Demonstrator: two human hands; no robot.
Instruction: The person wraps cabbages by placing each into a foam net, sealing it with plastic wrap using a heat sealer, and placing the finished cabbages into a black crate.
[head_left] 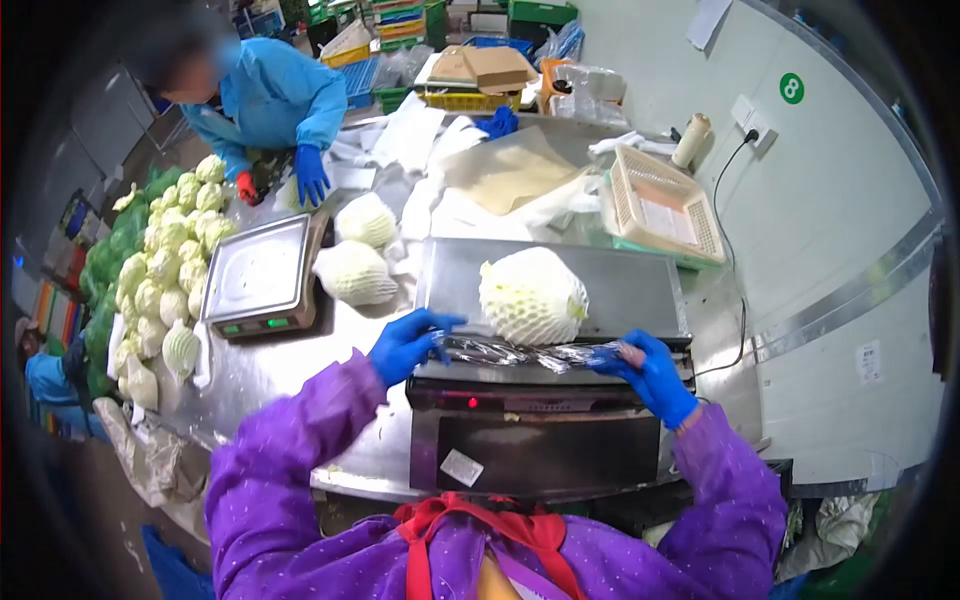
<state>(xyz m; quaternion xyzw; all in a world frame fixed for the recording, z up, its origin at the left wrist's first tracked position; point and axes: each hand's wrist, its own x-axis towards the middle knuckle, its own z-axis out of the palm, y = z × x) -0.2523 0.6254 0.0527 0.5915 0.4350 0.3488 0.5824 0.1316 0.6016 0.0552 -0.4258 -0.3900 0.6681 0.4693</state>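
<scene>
A pale green cabbage (533,297) in a white foam net sits on the dark plate of the film-wrapping machine (640,290). In front of it, a gathered strip of clear plastic film (560,354) stretches between my two blue-gloved hands. My left hand (412,345) pinches the film's left end, fingers pointing right. The other end is gripped by my right hand (648,378), one fingertip showing bare through the glove. Both hands are near the machine's front edge, apart from the cabbage. A small red light (473,402) glows on its front panel.
Two netted cabbages (355,272) lie left of the machine, beside a weighing scale (258,262). Many bare cabbages (165,255) are piled farther left. Across the table stands a co-worker (275,95) in blue. A beige basket (665,205) and a power cord (738,260) are at right.
</scene>
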